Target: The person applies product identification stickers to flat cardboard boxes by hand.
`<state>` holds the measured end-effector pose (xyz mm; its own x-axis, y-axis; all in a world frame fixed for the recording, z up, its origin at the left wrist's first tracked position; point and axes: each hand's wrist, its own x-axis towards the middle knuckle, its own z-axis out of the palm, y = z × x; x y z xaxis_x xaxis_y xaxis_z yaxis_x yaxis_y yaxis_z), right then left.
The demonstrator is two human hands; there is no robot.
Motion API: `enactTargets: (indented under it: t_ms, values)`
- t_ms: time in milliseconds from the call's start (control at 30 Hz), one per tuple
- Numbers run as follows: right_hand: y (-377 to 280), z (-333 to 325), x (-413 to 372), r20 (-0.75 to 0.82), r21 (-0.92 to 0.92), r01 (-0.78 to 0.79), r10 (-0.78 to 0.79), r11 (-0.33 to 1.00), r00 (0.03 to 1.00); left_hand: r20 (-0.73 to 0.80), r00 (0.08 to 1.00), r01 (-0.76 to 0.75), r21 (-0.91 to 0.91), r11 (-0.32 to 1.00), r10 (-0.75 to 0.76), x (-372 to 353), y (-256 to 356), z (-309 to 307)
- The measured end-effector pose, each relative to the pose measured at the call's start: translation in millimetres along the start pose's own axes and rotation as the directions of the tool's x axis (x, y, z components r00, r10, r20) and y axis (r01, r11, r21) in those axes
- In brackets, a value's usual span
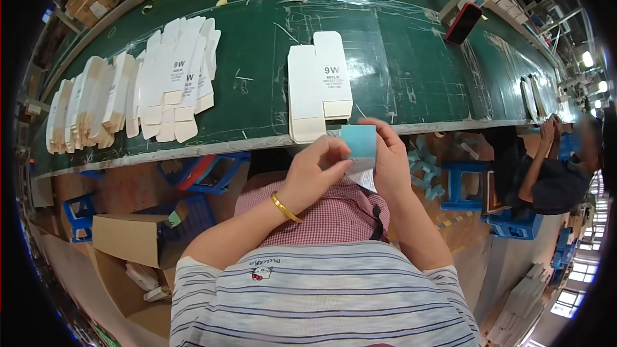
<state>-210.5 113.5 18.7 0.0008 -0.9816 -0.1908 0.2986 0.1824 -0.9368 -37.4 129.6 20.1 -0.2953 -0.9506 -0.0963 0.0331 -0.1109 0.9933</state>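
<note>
A small box with a light-blue face [358, 141] is held up in front of my body, just off the near edge of the table. My right hand [391, 157] grips it along its right side, fingers behind and thumb at the edge. My left hand [316, 170], below a gold bracelet, is curled with thumb and index finger closed on the box's left edge. Right beyond my hands, flattened white cartons printed "9W" [319, 83] lie on the green tabletop [257, 58].
More flat cartons [177, 71] lie in a loose pile to the left, beside upright bundles [90, 99]. A red-edged phone [463, 24] is at the far right. Below are an open cardboard box [125, 234] and a blue stool [464, 183]. Another person [553, 180] sits at right.
</note>
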Motion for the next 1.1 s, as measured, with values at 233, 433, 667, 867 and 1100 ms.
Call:
enactTargets:
  t_ms: [233, 433, 667, 867, 1100]
  values:
    - [-38.6, -15.4, -3.9, 0.477, -0.508, 0.478, -0.227, 0.716, 0.849, 0.071, 0.997, 0.035, -0.054, 0.998, -0.031, 8.6, 11.7, -16.5]
    - [-34.7, -15.8, 7.2, 0.474, -0.580, 0.524, -0.265, 0.623, 0.840, -0.006, 0.989, -0.148, 0.101, 0.984, 0.149, 12.8, 7.8, -22.2]
    - [-19.9, -3.3, 4.2, 0.323, -0.582, 0.532, -0.426, 0.615, 0.845, 0.007, 0.989, -0.149, 0.181, 0.972, 0.150, 15.2, 13.1, -15.0]
    - [2.1, 0.4, -2.4, -0.009, -0.465, 0.187, -0.216, 0.865, 0.976, -0.060, 0.998, 0.005, 0.002, 1.000, -0.005, 16.3, 9.4, -4.6]
    - [-10.4, -0.5, 6.5, 0.178, -0.482, 0.221, -0.152, 0.848, 0.972, -0.072, 0.987, 0.116, -0.311, 0.943, -0.145, 25.4, 1.3, -17.7]
